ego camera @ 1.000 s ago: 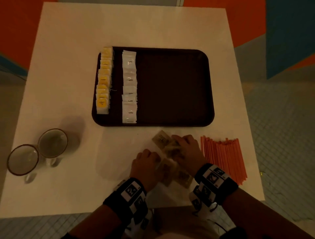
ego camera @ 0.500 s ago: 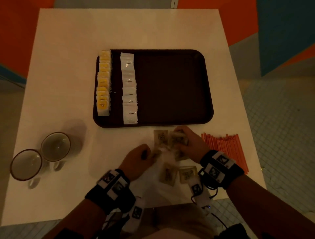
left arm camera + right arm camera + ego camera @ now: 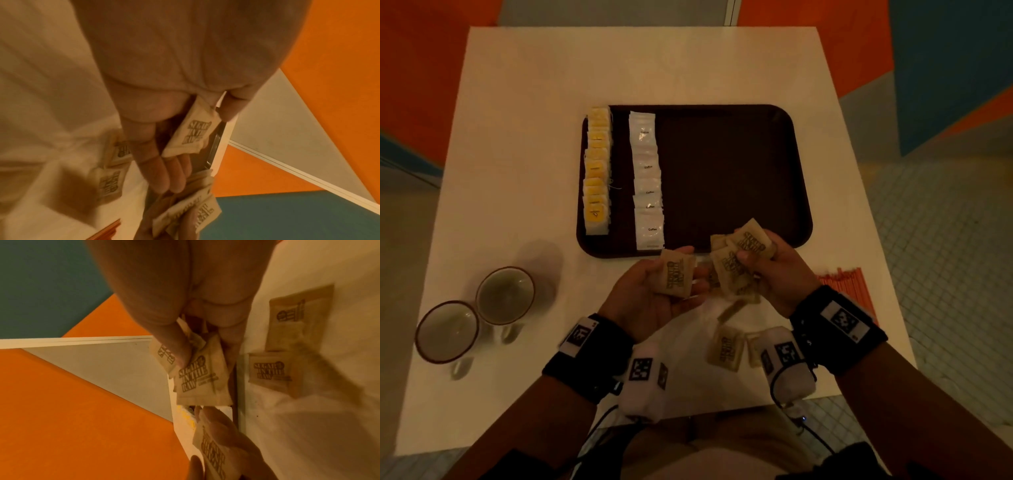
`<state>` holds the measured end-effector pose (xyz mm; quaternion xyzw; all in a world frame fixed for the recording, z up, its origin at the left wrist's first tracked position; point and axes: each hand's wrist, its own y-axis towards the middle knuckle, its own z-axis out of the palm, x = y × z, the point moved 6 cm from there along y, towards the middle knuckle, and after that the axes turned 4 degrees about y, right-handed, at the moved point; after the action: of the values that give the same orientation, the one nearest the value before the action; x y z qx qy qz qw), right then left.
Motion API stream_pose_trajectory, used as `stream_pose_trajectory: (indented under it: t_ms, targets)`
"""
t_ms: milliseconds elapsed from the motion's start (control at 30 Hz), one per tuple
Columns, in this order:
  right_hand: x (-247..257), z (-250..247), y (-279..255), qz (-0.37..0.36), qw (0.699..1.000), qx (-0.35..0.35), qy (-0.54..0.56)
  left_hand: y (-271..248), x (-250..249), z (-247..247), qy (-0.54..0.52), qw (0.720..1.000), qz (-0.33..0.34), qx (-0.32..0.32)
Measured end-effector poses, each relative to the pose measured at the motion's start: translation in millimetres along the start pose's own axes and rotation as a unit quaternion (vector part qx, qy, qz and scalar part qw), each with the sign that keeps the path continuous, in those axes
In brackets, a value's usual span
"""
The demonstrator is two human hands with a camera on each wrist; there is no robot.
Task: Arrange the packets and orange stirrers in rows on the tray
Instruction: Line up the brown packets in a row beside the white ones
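Note:
The dark brown tray carries a row of yellow packets along its left side and a row of white packets beside it. Both hands hover just before the tray's near edge. My left hand, palm up, holds one brown sugar packet under its thumb. My right hand grips a bunch of brown sugar packets. More brown packets lie loose on the table under the hands. The orange stirrers lie to the right, partly hidden by my right wrist.
Two empty cups stand at the table's near left. The white table ends close to my wrists. The tray's right two thirds hold nothing.
Both hands have risen off the table with brown packets and moved toward the tray. The left hand has turned palm up with one packet.

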<state>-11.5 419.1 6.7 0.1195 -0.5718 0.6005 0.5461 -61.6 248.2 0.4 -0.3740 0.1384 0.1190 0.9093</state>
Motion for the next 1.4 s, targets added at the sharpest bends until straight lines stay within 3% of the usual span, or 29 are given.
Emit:
stream_pose_trajectory:
  t_ms: [167,267,433,567,733,800,867,1000,1233,1400]
  targets:
    - [-4,1,1,-0.005,1.000,-0.021,-0.023,2,-2,-2,0.046,0.999,0.002,-0.029]
    - [-4,2,1,-0.003,1.000,-0.020,-0.024,3,-8,-6,0.140,0.987,0.034,-0.068]
    - [-1,5,-2,-0.009,0.999,-0.018,-0.037,2,-18,-12,0.330,0.935,0.050,-0.116]
    - [-6,5,1,0.016,0.997,-0.015,-0.076,4,-25,-19,0.405,0.902,0.050,-0.139]
    - [-19,-3,7,0.045,0.974,-0.027,-0.218,1,-35,-30,0.519,0.825,0.110,-0.194]
    - [-21,-6,8,0.054,0.971,-0.036,-0.229,0,-37,-32,0.528,0.811,0.135,-0.214]
    - [-21,-7,8,0.054,0.972,-0.050,-0.221,1,-36,-32,0.495,0.828,0.150,-0.217]
    - [-17,-9,9,0.034,0.971,-0.063,-0.228,1,-31,-31,0.377,0.892,0.123,-0.218]
    - [-3,-8,9,-0.066,0.951,-0.055,-0.298,0,-34,-31,0.355,0.903,0.119,-0.211]
    - [1,-7,8,-0.027,0.989,-0.054,-0.138,-1,-36,-30,0.332,0.912,0.115,-0.213]
